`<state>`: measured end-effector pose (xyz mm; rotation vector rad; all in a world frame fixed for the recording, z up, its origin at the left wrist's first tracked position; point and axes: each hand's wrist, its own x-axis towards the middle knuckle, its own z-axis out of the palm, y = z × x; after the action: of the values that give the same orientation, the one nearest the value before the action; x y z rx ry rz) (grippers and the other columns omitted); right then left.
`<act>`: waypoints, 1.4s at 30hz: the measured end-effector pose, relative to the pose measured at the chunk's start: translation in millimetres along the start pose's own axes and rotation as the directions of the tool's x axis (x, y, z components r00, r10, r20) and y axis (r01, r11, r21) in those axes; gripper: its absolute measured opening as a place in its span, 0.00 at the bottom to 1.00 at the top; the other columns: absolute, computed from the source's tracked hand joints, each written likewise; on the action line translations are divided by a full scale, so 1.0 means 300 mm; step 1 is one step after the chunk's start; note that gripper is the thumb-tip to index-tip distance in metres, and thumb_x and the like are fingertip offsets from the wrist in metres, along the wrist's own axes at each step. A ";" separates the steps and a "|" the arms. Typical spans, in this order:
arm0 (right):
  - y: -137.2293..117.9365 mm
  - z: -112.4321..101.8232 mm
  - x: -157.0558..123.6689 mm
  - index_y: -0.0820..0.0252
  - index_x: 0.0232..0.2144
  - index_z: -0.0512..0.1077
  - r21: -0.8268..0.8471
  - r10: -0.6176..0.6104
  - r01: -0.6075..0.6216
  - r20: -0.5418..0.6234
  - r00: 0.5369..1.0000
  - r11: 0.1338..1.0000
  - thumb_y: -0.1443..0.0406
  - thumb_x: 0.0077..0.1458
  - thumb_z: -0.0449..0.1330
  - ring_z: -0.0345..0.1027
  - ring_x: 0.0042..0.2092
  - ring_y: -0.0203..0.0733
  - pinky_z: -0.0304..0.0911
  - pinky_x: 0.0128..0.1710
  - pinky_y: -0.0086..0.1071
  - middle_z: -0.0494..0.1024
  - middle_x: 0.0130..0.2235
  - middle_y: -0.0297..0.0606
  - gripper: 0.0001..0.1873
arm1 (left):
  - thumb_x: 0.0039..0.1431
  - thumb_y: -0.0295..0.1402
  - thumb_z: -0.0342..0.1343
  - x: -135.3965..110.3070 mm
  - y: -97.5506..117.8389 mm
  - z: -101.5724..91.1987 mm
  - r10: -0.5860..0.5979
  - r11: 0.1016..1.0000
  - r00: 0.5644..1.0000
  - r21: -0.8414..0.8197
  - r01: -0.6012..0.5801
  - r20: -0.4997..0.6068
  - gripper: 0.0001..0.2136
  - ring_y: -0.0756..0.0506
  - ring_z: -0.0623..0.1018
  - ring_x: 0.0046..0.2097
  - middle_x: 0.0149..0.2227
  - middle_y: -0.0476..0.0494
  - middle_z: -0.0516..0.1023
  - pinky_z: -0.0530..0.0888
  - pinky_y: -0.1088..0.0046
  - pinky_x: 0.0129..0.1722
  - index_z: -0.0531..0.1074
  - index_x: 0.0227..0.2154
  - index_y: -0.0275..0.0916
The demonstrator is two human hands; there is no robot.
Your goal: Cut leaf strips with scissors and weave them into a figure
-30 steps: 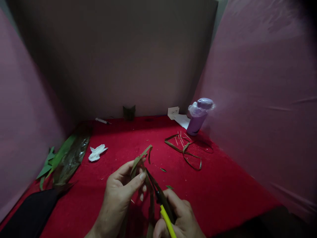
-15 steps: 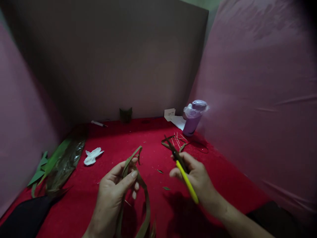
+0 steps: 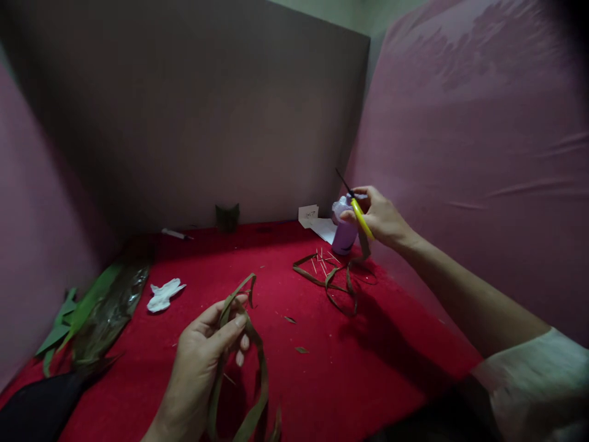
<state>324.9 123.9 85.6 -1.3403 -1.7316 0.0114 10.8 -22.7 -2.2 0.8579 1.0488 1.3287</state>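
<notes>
My left hand [image 3: 202, 353] is closed on a long brownish-green leaf strip [image 3: 255, 368] that loops down over the red cloth [image 3: 276, 294] near the front. My right hand [image 3: 380, 215] is stretched out to the back right, closed on yellow-handled scissors [image 3: 356, 209] whose dark blades point up and left. That hand hovers at the purple bottle [image 3: 343, 230] with plastic wrap over its top. More leaf strips [image 3: 331, 279] and some thin sticks [image 3: 322, 261] lie on the cloth just below the bottle.
A crumpled white tissue [image 3: 162, 294] lies at the left. Green leaves [image 3: 87, 307] and a shiny wrapper rest along the left wall. White paper [image 3: 315, 220], a small dark folded piece [image 3: 227, 217] and a pen-like thing [image 3: 173, 233] sit by the back wall. Pink cloth walls close in both sides.
My right hand left the strip near my left hand and carried the scissors up and to the back right, over to the purple bottle. My left hand kept hold of its strip.
</notes>
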 end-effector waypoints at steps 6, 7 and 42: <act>-0.039 -0.018 -0.016 0.65 0.50 0.61 -0.188 -0.120 0.088 -0.164 0.979 0.978 0.48 0.38 0.65 0.69 0.35 0.49 0.62 0.35 0.40 0.74 0.35 0.45 0.41 | 0.45 0.29 0.63 0.008 -0.006 -0.004 -0.001 1.000 1.000 0.006 0.001 0.002 0.17 0.55 0.70 0.19 0.21 0.53 0.73 0.67 0.83 0.16 0.71 0.41 0.36; -0.044 0.001 -0.051 0.66 0.49 0.62 -0.179 -0.086 0.070 -0.079 0.993 0.981 0.48 0.39 0.65 0.69 0.34 0.48 0.61 0.33 0.39 0.74 0.33 0.44 0.39 | 0.46 0.29 0.62 0.007 -0.007 -0.005 -0.001 1.000 1.000 0.002 0.001 0.003 0.17 0.55 0.70 0.19 0.21 0.53 0.73 0.67 0.83 0.16 0.71 0.41 0.37; -0.151 0.252 -0.428 0.59 0.44 0.71 -0.002 -0.130 0.158 0.562 0.817 0.987 0.65 0.54 0.57 0.66 0.45 0.45 0.58 0.46 0.38 0.75 0.43 0.44 0.14 | 0.43 0.25 0.62 0.052 -0.011 -0.025 0.006 0.997 0.999 -0.082 -0.010 -0.045 0.14 0.55 0.70 0.18 0.21 0.52 0.73 0.67 0.84 0.14 0.72 0.37 0.33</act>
<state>239.9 44.0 -17.4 -1.3154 -2.3401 0.3111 4.0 -8.2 -9.4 0.7749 1.0187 1.3937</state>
